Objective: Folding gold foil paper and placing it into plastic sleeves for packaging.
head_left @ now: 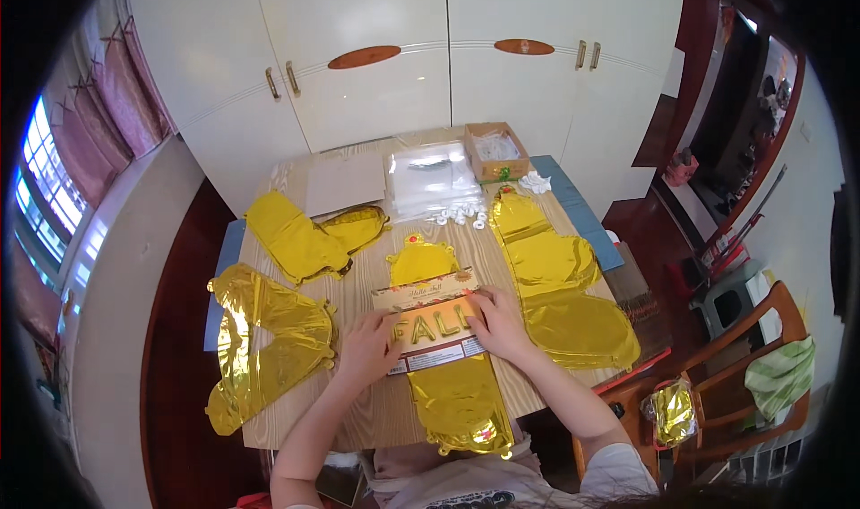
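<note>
A printed card (430,321) with gold lettering lies across a flat gold foil balloon (452,393) on the wooden table (376,406). My left hand (367,348) presses on the card's left end. My right hand (497,323) rests on its right end, fingers curled over the edge. The balloon runs under the card, from a rounded top (419,260) to the near table edge.
More flat gold foil balloons lie at the left (269,343), upper left (309,234) and right (560,285). At the back are a stack of clear bags (432,179), a sheet of cardboard (345,182), a small open box (495,151) and white bits (461,213). A wooden chair (730,370) stands right.
</note>
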Demonstrator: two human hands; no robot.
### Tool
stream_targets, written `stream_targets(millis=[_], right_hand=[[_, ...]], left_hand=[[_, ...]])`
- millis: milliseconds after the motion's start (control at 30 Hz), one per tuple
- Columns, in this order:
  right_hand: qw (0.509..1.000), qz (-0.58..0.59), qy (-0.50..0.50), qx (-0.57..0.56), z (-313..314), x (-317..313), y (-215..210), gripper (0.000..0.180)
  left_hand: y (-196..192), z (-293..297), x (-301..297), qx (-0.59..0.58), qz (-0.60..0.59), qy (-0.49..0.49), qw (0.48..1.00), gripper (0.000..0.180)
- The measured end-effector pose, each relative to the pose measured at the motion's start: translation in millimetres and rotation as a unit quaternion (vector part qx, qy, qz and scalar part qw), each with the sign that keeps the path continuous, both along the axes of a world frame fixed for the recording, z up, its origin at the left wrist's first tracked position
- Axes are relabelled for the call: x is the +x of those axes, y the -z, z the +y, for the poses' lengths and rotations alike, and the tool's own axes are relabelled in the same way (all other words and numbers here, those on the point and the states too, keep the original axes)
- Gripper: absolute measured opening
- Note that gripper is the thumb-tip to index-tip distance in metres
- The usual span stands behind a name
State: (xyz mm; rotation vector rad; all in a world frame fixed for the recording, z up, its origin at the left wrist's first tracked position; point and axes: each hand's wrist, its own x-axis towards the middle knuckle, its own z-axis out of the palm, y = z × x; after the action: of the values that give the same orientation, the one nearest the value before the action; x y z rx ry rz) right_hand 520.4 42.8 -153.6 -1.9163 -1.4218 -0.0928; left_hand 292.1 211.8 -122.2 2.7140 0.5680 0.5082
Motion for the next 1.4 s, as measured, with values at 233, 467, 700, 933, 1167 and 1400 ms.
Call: stream_targets(millis=[233, 467, 700, 933, 1167, 1400], right_hand=[[0.995, -0.042, -0.083, -0.035, 1, 2, 2, 0.044], [0.989, -0.050, -0.094, -0.103, 0, 0, -1, 0.043], [0.989, -0.045, -0.090, -0.107, 0, 0, 0, 0.042], [0.991, -0.051, -0.094, -0.080, 1, 2, 4, 0.041], [0.995, -0.032, -0.082, -0.046, 2, 1, 5, 0.039], [1.000, -0.001, 0.000, -0.025, -13, -8, -24, 0.025]], left_hand=[[17, 10, 23, 0.061, 0.087, 0.185, 0.977, 0.047], [25, 8, 24, 0.084, 0.085, 0.203, 0.972, 0.044], [26, 9, 23, 0.083, 0.077, 0.205, 0.972, 0.043], [25, 9, 23, 0.086, 0.079, 0.202, 0.972, 0.040], [29, 8, 23, 0.087, 0.071, 0.189, 0.976, 0.039], [28, 8, 22, 0.061, 0.063, 0.195, 0.977, 0.039]])
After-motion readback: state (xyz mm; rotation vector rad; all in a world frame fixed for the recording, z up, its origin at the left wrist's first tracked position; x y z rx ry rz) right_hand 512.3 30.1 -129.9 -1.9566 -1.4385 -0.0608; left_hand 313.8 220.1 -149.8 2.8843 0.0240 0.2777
